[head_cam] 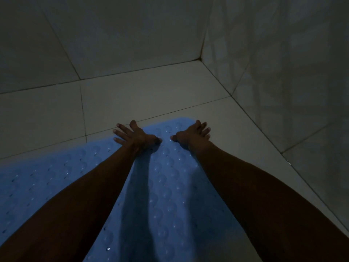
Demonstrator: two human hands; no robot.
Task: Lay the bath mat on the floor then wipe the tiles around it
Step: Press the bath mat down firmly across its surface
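A blue rubber bath mat (166, 178) with rows of round bumps lies flat on the pale tiled floor (143, 91), running from the bottom of the view to a rounded far end. My left hand (132, 136) presses on the far left corner of the mat with fingers spread, its fingertips reaching over the edge onto the tile. My right hand (192, 134) presses flat on the far right corner, fingers straight. Both forearms stretch forward over the mat. No cloth is in view.
A tiled wall (113, 35) rises behind the floor, and a second tiled wall (283, 72) runs along the right; they meet in a corner at upper right. Bare floor tiles lie beyond the mat and along its left and right sides. The light is dim.
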